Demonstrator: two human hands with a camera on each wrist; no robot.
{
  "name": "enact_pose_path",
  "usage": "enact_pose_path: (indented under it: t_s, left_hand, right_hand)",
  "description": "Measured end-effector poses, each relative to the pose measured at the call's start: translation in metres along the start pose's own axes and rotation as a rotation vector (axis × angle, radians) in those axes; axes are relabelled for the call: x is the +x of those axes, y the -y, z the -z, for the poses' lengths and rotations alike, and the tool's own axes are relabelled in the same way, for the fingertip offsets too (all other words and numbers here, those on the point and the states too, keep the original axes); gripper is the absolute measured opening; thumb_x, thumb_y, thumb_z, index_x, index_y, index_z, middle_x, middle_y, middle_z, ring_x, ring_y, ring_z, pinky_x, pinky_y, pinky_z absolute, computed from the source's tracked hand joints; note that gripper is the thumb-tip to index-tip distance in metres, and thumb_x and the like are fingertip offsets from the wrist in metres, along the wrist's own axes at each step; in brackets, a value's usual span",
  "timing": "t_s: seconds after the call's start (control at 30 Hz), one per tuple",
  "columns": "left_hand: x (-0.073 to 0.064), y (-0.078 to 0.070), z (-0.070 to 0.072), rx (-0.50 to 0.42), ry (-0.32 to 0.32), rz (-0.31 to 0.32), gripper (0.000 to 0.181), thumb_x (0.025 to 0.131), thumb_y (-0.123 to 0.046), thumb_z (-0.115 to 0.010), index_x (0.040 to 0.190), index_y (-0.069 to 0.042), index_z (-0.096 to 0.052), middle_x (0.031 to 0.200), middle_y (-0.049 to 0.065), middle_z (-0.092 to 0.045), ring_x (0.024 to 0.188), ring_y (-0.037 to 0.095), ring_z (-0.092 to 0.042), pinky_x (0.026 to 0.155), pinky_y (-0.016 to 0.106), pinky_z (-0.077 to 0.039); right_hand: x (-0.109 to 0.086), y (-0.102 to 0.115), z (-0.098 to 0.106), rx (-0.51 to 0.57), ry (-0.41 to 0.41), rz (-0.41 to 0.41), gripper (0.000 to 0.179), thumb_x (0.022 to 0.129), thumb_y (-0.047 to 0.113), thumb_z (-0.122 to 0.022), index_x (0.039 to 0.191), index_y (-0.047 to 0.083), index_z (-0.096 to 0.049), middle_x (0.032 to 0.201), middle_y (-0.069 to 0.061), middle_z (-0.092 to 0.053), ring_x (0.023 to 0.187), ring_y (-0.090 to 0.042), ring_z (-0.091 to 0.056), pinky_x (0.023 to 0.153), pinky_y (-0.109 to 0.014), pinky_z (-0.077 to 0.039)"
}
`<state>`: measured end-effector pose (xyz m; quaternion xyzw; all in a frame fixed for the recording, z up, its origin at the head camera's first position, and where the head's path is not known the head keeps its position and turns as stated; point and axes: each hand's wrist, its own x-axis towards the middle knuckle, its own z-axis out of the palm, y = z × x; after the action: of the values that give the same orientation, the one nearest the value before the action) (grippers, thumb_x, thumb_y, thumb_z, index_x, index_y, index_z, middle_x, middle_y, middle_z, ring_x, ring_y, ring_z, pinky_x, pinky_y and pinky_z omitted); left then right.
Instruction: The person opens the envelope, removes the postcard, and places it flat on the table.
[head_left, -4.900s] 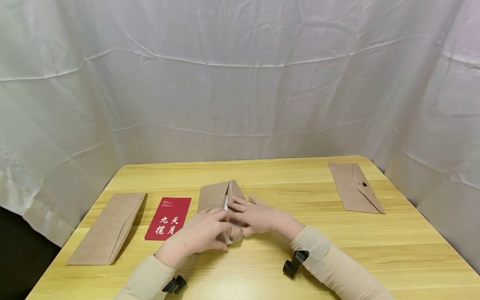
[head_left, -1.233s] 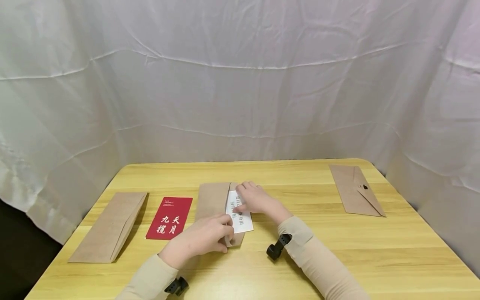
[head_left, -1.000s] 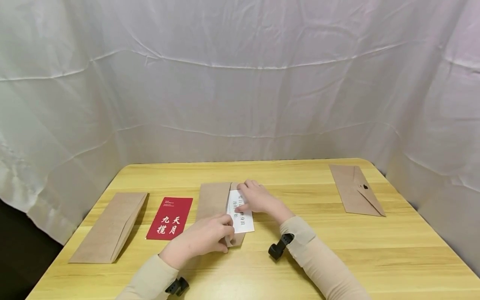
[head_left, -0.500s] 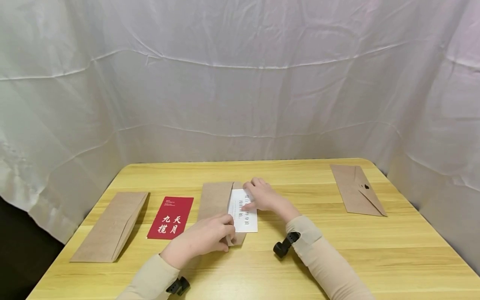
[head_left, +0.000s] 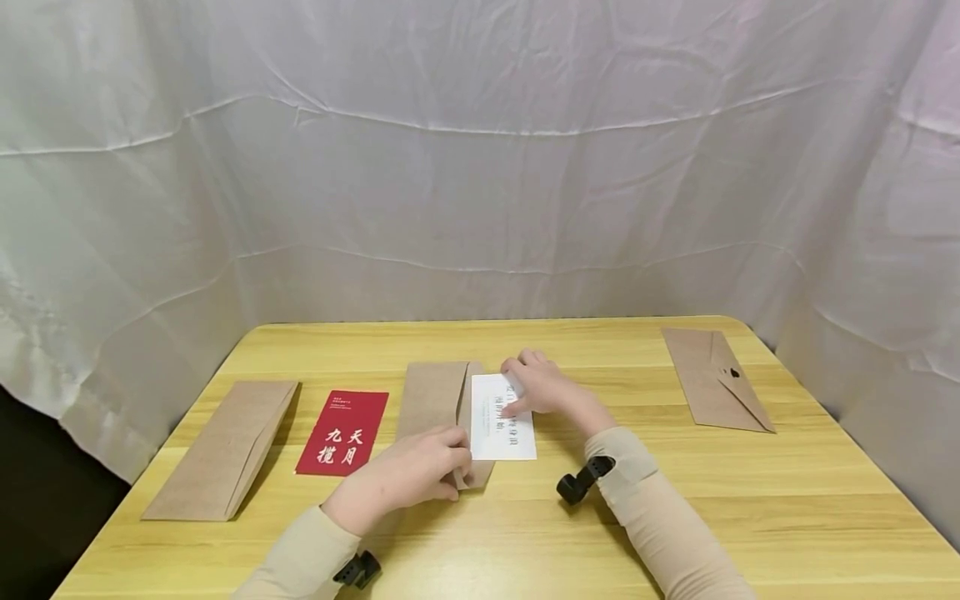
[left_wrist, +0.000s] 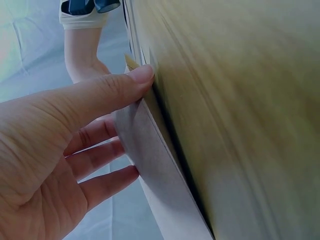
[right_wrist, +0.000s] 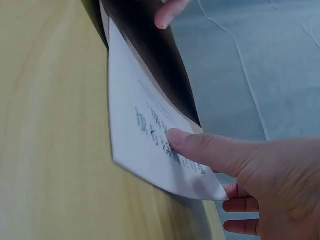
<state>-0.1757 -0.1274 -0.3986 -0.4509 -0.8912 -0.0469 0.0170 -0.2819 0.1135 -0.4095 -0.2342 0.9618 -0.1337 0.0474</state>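
Note:
My right hand (head_left: 546,385) pinches a white card (head_left: 497,433) printed with dark characters, thumb on its printed face and fingers beneath. The card lies beside the mouth of a brown paper envelope (head_left: 429,400) at mid-table and overlaps its opened flap. At the near end of that envelope, my left hand (head_left: 420,467) pinches the paper between thumb and fingers. In the left wrist view, the thumb of the left hand (left_wrist: 65,140) lies across the envelope's end (left_wrist: 157,165). In the right wrist view, the card (right_wrist: 132,130) bends slightly in the grip.
A red card (head_left: 343,433) with white characters lies left of the middle envelope. Farther left is another brown envelope (head_left: 221,450). A third envelope (head_left: 716,379) with a dark mark rests at the back right. A white curtain (head_left: 480,167) surrounds the wooden table (head_left: 675,517).
My right hand has drawn the white card rightward out of the envelope, where it was mostly hidden at first. The left hand has stayed at the envelope's near end.

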Motion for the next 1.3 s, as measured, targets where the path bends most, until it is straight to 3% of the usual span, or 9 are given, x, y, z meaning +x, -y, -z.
enact_pose_path:
  t_s: [0.53,1.03,1.3]
  left_hand:
    - [0.003,0.001,0.001,-0.094,-0.021,-0.034,0.02,0.076,-0.022,-0.083,0.087,-0.016,-0.068,0.097,-0.007,-0.058,0.087,0.004,-0.058,0.081,0.015,-0.051]
    - [0.001,0.004,-0.003,-0.102,-0.042,-0.081,0.021,0.075,-0.02,-0.084,0.083,-0.014,-0.065,0.094,-0.007,-0.055,0.084,0.002,-0.059,0.08,0.012,-0.05]
    - [0.001,0.005,-0.002,-0.163,-0.015,-0.065,0.021,0.075,-0.016,-0.083,0.083,-0.012,-0.065,0.095,-0.006,-0.055,0.084,0.002,-0.06,0.078,0.011,-0.049]
  right_hand:
    - [-0.009,-0.018,0.004,-0.001,0.003,0.002,0.069,0.074,0.043,-0.082,0.128,0.01,-0.055,0.118,-0.012,-0.051,0.111,-0.027,-0.044,0.096,-0.044,-0.041]
    - [-0.033,-0.041,0.006,0.016,0.002,0.013,0.07,0.075,0.045,-0.081,0.128,0.008,-0.055,0.114,-0.011,-0.05,0.108,-0.026,-0.043,0.092,-0.042,-0.041]
    - [-0.038,-0.046,0.008,0.018,0.01,0.012,0.069,0.075,0.047,-0.08,0.127,0.01,-0.055,0.113,-0.011,-0.052,0.108,-0.028,-0.044,0.093,-0.044,-0.041]
